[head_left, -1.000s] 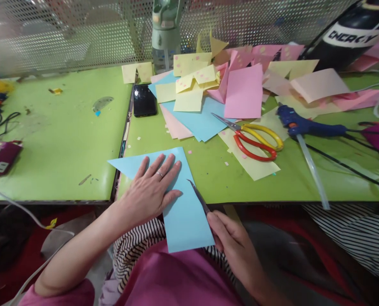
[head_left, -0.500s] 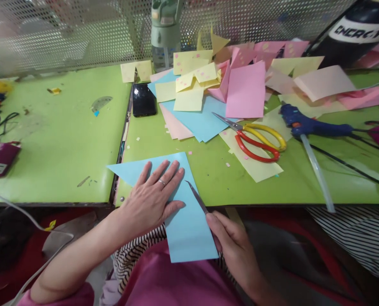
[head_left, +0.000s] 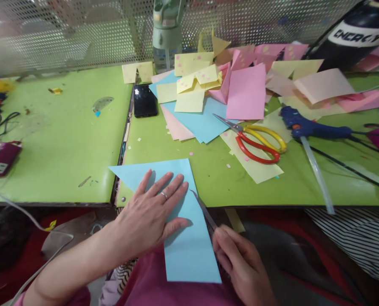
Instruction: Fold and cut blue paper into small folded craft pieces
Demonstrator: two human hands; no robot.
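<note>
A light blue sheet of folded paper [head_left: 189, 259] lies at the front edge of the table, its lower part hanging over my lap. My left hand [head_left: 159, 208] rests flat on it with the fingers spread. Dark metal tweezers with a bent tip [head_left: 204, 210] are gripped in my right hand [head_left: 237, 259], whose fingers are closed around them. The tip touches or hovers just over the paper, close to the left fingertips; I cannot tell which. Beyond the paper lie scissors [head_left: 258, 142] with one red and one yellow handle.
Folded yellow, pink and blue papers [head_left: 245, 91] pile up at the back. Nearby are a phone [head_left: 145, 100], a water bottle [head_left: 167, 38], a blue glue gun [head_left: 317, 126] and a dark bottle [head_left: 352, 38]. A gap [head_left: 121, 148] divides the green tabletop [head_left: 65, 140].
The blue paper has slid toward my body, and both hands have come down with it. The tweezers have shifted slightly down and to the right, still in my right hand.
</note>
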